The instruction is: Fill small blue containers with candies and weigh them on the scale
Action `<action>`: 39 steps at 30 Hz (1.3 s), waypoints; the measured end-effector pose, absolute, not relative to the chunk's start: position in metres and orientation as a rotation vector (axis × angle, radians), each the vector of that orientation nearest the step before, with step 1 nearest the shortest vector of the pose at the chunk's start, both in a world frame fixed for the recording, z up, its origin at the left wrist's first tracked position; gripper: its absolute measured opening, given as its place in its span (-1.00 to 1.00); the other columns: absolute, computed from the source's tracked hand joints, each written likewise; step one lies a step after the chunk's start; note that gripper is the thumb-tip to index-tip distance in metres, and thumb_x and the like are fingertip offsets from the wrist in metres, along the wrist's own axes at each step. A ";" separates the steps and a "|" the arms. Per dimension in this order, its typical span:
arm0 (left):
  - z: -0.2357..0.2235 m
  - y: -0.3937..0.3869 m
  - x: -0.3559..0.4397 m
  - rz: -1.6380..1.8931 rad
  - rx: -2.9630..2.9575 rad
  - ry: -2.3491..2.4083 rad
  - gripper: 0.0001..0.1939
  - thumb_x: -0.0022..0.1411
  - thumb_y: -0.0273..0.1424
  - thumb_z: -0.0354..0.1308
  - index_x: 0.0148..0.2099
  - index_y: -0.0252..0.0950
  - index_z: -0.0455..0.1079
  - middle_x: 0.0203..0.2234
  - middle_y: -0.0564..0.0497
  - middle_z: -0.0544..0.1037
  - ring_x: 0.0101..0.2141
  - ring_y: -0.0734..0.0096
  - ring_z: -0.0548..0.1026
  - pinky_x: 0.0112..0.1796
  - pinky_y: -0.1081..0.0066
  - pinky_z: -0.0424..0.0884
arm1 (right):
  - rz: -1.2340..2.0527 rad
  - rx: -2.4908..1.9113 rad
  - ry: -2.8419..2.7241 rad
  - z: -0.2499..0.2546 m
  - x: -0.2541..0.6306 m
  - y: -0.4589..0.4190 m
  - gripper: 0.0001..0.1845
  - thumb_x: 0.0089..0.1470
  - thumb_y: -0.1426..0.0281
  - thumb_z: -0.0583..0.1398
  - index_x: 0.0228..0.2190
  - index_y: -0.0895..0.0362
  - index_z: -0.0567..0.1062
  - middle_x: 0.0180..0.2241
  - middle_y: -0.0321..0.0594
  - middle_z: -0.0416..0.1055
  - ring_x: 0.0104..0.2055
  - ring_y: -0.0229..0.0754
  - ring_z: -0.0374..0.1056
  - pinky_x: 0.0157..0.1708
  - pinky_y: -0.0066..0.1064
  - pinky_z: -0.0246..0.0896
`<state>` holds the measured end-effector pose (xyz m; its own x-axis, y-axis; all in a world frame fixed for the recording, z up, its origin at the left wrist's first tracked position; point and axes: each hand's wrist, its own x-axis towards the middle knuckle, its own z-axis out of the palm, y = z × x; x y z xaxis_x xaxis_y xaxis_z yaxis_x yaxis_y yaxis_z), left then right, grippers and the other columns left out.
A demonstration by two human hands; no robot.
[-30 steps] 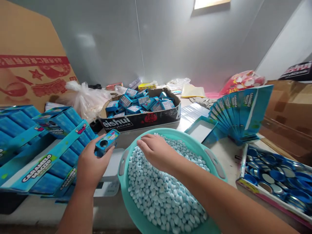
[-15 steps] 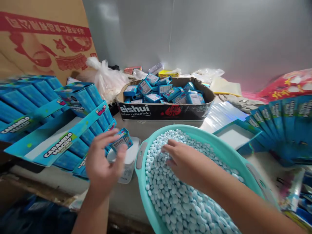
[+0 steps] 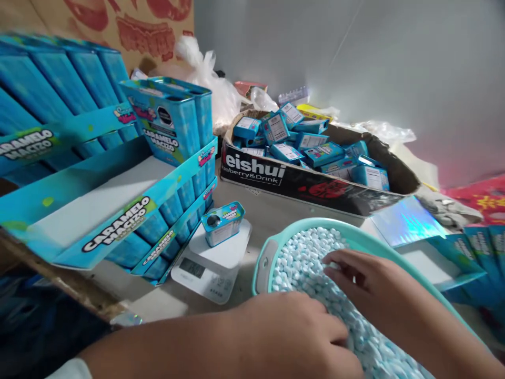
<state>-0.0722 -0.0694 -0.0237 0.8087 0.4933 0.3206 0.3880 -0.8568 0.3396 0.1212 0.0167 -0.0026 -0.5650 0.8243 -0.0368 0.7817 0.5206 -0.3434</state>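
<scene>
On the scale (image 3: 213, 285), one tin (image 3: 224, 230); tray (image 3: 73, 254) part-filled. My left hand (image 3: 298, 334), right hand (image 3: 365, 273) at candies (image 3: 305, 252); can't tell whether grasping.

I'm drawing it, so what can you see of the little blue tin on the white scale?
The small blue boxy tin has rounded corners and a metallic-looking rim. Its upper face shows printed lettering and a dark round patch, too blurry to identify. It rests on the flat white scale, touching nothing else.

A grey-white tabletop (image 3: 158, 302) carries a scale (image 3: 209, 263), basin (image 3: 263, 268) and black carton (image 3: 311, 184).
</scene>
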 end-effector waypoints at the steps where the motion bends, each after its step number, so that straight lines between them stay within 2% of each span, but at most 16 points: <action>1: -0.025 -0.069 -0.072 0.600 2.725 0.645 -0.76 0.38 -0.29 0.13 -0.33 -0.28 0.47 -0.42 0.00 0.45 -0.47 0.34 0.34 -0.43 0.29 0.31 | 0.491 -1.421 -2.626 -0.004 0.124 0.019 -0.74 0.22 0.20 0.13 -0.36 0.02 0.56 -0.41 -0.28 0.56 -0.44 -0.17 0.44 -0.44 -0.39 0.32; 4: -0.031 -0.068 -0.071 0.668 2.669 0.628 -0.85 0.31 -0.37 0.17 -0.33 -0.28 0.46 -0.43 0.00 0.42 -0.48 0.34 0.30 -0.45 0.30 0.32 | 0.458 -1.482 -2.615 -0.006 0.134 0.024 -0.66 0.21 0.06 0.14 -0.27 0.01 0.58 -0.38 -0.25 0.59 -0.44 -0.15 0.47 -0.46 -0.39 0.36; 8: -0.040 -0.069 -0.071 0.750 2.660 0.621 -0.91 0.25 -0.42 0.17 -0.32 -0.28 0.46 -0.43 -0.01 0.39 -0.48 0.31 0.28 -0.47 0.28 0.31 | 0.427 -1.487 -2.627 -0.009 0.140 0.022 -0.62 0.17 0.00 0.17 -0.27 0.00 0.60 -0.34 -0.21 0.61 -0.39 -0.11 0.52 -0.43 -0.39 0.41; 13: -0.040 -0.070 -0.072 0.730 2.639 0.619 -0.86 0.29 -0.42 0.12 -0.31 -0.29 0.48 -0.43 -0.01 0.40 -0.46 0.30 0.30 -0.46 0.27 0.33 | 0.463 -1.513 -2.611 -0.008 0.137 0.020 -0.57 0.16 -0.01 0.17 -0.18 0.04 0.58 -0.58 -0.28 0.46 -0.63 -0.17 0.36 -0.63 -0.40 0.28; 15: -0.037 -0.071 -0.072 0.719 2.642 0.646 -0.85 0.31 -0.43 0.11 -0.30 -0.29 0.49 -0.42 -0.01 0.42 -0.44 0.30 0.32 -0.44 0.27 0.34 | 0.403 -1.524 -2.590 -0.007 0.137 0.022 -0.56 0.14 0.01 0.19 -0.13 0.06 0.57 -0.57 -0.27 0.44 -0.67 -0.18 0.31 -0.65 -0.37 0.26; 18: -0.033 -0.072 -0.072 0.693 2.658 0.682 -0.83 0.34 -0.41 0.11 -0.28 -0.30 0.51 -0.40 -0.01 0.44 -0.42 0.29 0.34 -0.43 0.26 0.34 | 0.364 -1.511 -2.599 -0.007 0.138 0.024 -0.59 0.13 0.07 0.23 -0.10 0.05 0.58 -0.35 -0.14 0.54 -0.54 -0.13 0.42 -0.53 -0.31 0.38; 20: -0.032 -0.073 -0.073 0.680 2.654 0.701 -0.82 0.35 -0.36 0.13 -0.27 -0.30 0.52 -0.38 -0.01 0.45 -0.39 0.28 0.37 -0.46 0.27 0.31 | 0.454 -1.464 -2.645 -0.008 0.139 0.025 -0.65 0.14 0.15 0.25 -0.08 0.02 0.59 -0.16 -0.07 0.55 -0.32 -0.05 0.53 -0.34 -0.31 0.47; 22: -0.032 -0.074 -0.074 0.671 2.636 0.697 -0.80 0.34 -0.32 0.15 -0.28 -0.30 0.52 -0.36 -0.01 0.46 -0.35 0.27 0.40 -0.48 0.28 0.29 | 0.587 -1.379 -2.699 -0.009 0.139 0.024 -0.70 0.13 0.21 0.26 -0.10 0.01 0.60 -0.05 -0.07 0.53 -0.16 -0.02 0.54 -0.22 -0.33 0.49; 25: -0.037 -0.075 -0.073 0.678 2.615 0.677 -0.80 0.31 -0.31 0.16 -0.34 -0.29 0.48 -0.39 0.02 0.44 -0.33 0.28 0.41 -0.44 0.28 0.31 | 0.634 -1.295 -2.757 -0.009 0.135 0.022 -0.75 0.14 0.24 0.20 -0.18 0.04 0.60 -0.16 -0.09 0.54 -0.28 -0.08 0.53 -0.30 -0.33 0.46; 29: -0.044 -0.076 -0.070 0.741 2.616 0.674 -0.79 0.30 -0.31 0.14 -0.35 -0.30 0.47 -0.39 0.04 0.44 -0.36 0.31 0.40 -0.40 0.28 0.32 | 0.473 -1.390 -2.903 -0.009 0.124 0.016 -0.80 0.13 0.39 0.09 -0.38 0.09 0.53 -0.40 -0.16 0.48 -0.42 -0.13 0.41 -0.40 -0.33 0.30; 34: -0.046 -0.075 -0.070 0.747 2.629 0.667 -0.77 0.28 -0.27 0.14 -0.34 -0.30 0.48 -0.39 0.02 0.46 -0.38 0.31 0.41 -0.47 0.29 0.24 | 0.331 -1.533 -3.058 -0.008 0.110 0.014 -0.85 -0.08 0.58 0.11 -0.47 0.11 0.42 -0.46 -0.21 0.43 -0.43 -0.16 0.30 -0.40 -0.35 0.11; 39: -0.041 -0.073 -0.072 0.619 2.578 0.684 -0.75 0.32 -0.26 0.10 -0.34 -0.28 0.47 -0.39 0.04 0.47 -0.34 0.32 0.45 -0.50 0.34 0.22 | 0.218 -1.372 -3.083 0.025 0.086 0.025 -0.88 -0.06 0.54 0.11 -0.55 0.10 0.34 -0.55 -0.29 0.35 -0.52 -0.24 0.19 -0.49 -0.38 0.00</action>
